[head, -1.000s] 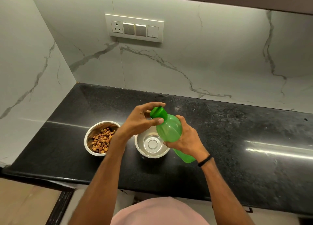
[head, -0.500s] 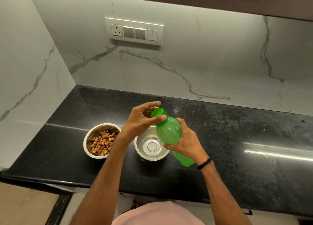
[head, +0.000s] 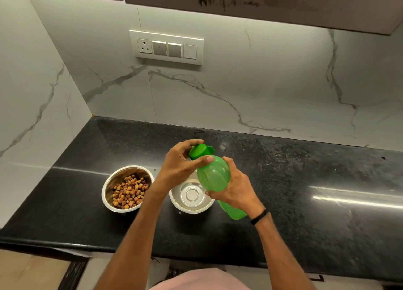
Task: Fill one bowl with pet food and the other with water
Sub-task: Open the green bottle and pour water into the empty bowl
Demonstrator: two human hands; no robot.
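Right hand (head: 236,189) is wrapping its fingers round the green bottle (head: 214,176), holding it tilted over the empty steel bowl (head: 192,195). Left hand (head: 181,165) is pinching the green cap (head: 199,151) between thumb and fingers, its forearm crossing in front of that bowl's left rim. The kibble bowl (head: 115,178) is sitting just left on the black countertop (head: 305,191), not touching its neighbour. A switch panel (head: 166,47) is hanging on the marble wall (head: 261,82) behind, and a black band (head: 258,217) is circling the right wrist.

2 bare forearms (head: 139,230), black band (head: 258,216) on right wrist, pink top (head: 202,280)
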